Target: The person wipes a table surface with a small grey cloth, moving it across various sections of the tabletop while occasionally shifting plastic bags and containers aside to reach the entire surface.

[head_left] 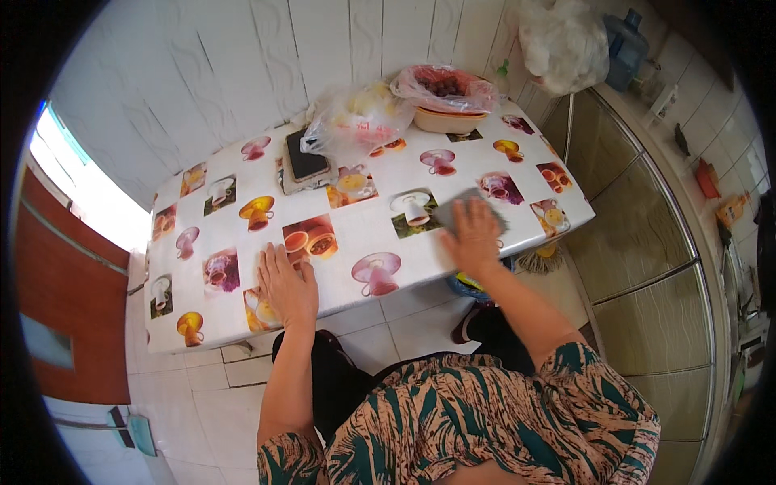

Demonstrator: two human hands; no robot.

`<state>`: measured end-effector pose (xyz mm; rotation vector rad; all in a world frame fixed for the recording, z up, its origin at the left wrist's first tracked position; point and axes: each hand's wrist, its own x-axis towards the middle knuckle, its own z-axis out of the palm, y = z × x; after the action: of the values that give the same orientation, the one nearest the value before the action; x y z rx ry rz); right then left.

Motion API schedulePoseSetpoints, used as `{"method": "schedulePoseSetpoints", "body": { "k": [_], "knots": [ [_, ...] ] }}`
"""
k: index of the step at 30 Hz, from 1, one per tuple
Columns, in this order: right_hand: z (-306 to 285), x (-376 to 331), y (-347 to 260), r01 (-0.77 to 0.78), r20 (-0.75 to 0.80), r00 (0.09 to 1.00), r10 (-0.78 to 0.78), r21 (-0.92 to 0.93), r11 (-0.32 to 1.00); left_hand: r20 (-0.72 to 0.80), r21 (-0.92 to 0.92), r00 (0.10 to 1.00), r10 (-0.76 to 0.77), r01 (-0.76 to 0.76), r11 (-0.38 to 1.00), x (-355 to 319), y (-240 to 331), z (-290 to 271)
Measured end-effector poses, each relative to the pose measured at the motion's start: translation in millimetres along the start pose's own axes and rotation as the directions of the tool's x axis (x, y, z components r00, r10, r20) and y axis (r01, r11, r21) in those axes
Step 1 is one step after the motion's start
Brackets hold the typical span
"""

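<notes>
My right hand [475, 234] presses a grey cloth [444, 215] flat against the patterned tablecloth [364, 234], near the table's front right edge. The cloth and fingers are slightly blurred, and the palm hides part of the cloth. Toward the front left, my left hand [288, 284] rests on the tablecloth with nothing in it, its fingers stretched forward. Printed cups, saucers and flowers cover the white tablecloth.
At the table's back stand a clear plastic bag [360, 121] with yellowish contents, a tan basin [449, 121] lined with a pink bag of dark round fruit, and a flat black object [307, 155] on folded cloth. Cabinets [638, 242] line the right side. A bin [469, 284] sits below the table's edge.
</notes>
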<state>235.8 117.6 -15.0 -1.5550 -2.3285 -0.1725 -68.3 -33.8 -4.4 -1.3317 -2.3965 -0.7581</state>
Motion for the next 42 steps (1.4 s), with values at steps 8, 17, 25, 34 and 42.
{"method": "schedulePoseSetpoints", "body": {
  "k": [8,17,25,34,42],
  "knots": [
    [-15,-2,-149,0.276,0.028,0.935,-0.352,0.565,0.777,-0.037,-0.123,0.999,0.018,-0.022,0.992,3,-1,6],
    [-8,36,43,0.018,-0.077,0.997,-0.017,0.018,1.000,-0.048,-0.186,0.999,0.006,-0.015,0.982,2,4,-4],
    [-15,22,72,-0.108,-0.086,0.990,0.111,0.041,0.993,0.036,-0.349,0.989,0.143,-0.122,0.929,3,31,-20],
    [-22,20,69,-0.112,-0.097,0.988,0.121,0.089,0.990,0.294,-0.050,0.930,0.220,-0.214,0.975,-20,106,17],
    [-24,19,71,-0.096,-0.113,0.988,0.108,0.109,0.989,0.283,-0.115,0.889,0.360,-0.341,0.933,42,117,67]
  ]
}}
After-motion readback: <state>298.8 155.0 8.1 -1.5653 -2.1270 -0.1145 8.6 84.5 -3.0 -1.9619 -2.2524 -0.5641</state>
